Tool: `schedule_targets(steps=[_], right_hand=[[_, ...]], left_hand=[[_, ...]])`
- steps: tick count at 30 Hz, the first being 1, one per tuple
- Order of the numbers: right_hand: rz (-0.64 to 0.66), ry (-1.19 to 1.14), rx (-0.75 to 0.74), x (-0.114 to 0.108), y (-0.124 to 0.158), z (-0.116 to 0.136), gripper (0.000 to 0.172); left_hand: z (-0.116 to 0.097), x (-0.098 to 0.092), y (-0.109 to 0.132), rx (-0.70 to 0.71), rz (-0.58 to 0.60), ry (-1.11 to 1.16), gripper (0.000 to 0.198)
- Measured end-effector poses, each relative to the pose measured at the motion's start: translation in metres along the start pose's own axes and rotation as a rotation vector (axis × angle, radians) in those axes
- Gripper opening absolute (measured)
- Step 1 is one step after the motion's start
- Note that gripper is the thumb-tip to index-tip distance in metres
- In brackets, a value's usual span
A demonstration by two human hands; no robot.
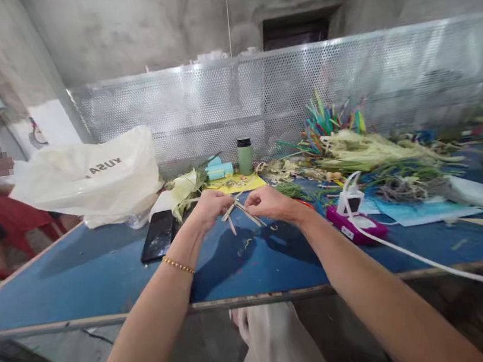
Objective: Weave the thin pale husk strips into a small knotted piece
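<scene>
Both my hands meet over the blue table (pixel 79 275), a little above its surface. My left hand (pixel 209 206) is closed in a pinch on pale straw-like strips (pixel 241 212) that cross between the hands. My right hand (pixel 269 202) is also closed, pinching the same strips from the right side. Several strip ends stick out downward and to the right. A gold bead bracelet sits on my left wrist.
A black phone (pixel 158 234) lies left of my hands. Behind are a yellow sheet (pixel 242 183), a green bottle (pixel 245 156), a white bag (pixel 92 178), piles of leaves and coloured strips (pixel 353 147). A magenta device (pixel 356 226) with white cable lies right. Other people are at both edges.
</scene>
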State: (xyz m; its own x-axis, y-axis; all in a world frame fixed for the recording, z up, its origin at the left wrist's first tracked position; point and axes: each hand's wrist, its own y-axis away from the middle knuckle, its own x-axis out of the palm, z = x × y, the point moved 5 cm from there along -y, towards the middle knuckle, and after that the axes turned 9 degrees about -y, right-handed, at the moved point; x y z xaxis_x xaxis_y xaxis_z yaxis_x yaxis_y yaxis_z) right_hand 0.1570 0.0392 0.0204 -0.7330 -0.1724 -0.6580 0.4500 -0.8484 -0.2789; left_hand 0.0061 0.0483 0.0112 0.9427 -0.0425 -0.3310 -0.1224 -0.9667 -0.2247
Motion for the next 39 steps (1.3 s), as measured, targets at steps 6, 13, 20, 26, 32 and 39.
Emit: schedule_targets(steps=[6, 13, 20, 26, 32, 39], right_hand=[[-0.076, 0.023, -0.059, -0.003, 0.003, 0.006, 0.015], [-0.060, -0.123, -0.041, -0.002, 0.005, 0.007, 0.016], [-0.071, -0.360, 0.045, 0.004, 0.004, 0.002, 0.007], [-0.059, -0.671, 0.082, 0.007, 0.008, 0.009, 0.021], [-0.040, -0.663, 0.073, 0.004, 0.009, 0.010, 0.014], [-0.009, -0.518, -0.047, 0.007, 0.009, 0.013, 0.025]], left_hand=[[0.004, -0.001, -0.002, 0.004, -0.014, -0.039, 0.019], [0.003, -0.002, 0.000, 0.092, -0.049, -0.241, 0.021], [-0.012, 0.009, 0.012, 0.271, 0.087, -0.480, 0.024], [-0.014, 0.014, 0.014, 0.243, 0.164, -0.373, 0.015], [-0.013, 0.014, 0.015, 0.186, 0.158, -0.304, 0.016], [-0.008, 0.010, 0.011, 0.152, 0.152, -0.238, 0.012]])
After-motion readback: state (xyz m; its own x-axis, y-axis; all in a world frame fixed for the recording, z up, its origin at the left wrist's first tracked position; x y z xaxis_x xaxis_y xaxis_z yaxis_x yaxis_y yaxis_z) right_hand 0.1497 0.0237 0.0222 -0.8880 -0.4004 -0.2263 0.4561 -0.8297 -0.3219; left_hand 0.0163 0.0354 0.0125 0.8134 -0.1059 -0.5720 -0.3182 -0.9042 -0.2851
